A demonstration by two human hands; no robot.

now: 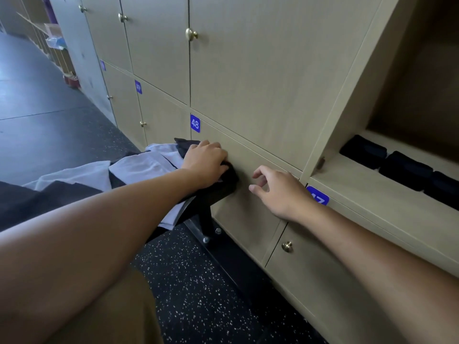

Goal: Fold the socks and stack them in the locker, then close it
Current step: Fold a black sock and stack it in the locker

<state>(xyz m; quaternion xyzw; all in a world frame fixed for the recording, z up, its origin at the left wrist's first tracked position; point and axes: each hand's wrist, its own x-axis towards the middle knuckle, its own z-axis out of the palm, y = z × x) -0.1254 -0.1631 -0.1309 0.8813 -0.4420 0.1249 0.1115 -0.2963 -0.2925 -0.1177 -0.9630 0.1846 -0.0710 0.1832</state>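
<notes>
Around you: closed cabinet doors, a bench with shirts, speckled floor.

Ahead of you a closed door carries a blue label reading 48 (195, 123), and farther left another blue label (138, 86) marks the next door. You can see round brass knobs: one high up (191, 34), one low at your right (287, 246). To your left a pale blue shirt (139, 165) lies crumpled over a dark bench, whose black leg (206, 219) is bolted near the cabinets. Under you runs a black floor with white flecks (198, 294). Far off at the left, a smooth grey floor (37, 95) leads to open shelving (49, 40).
</notes>
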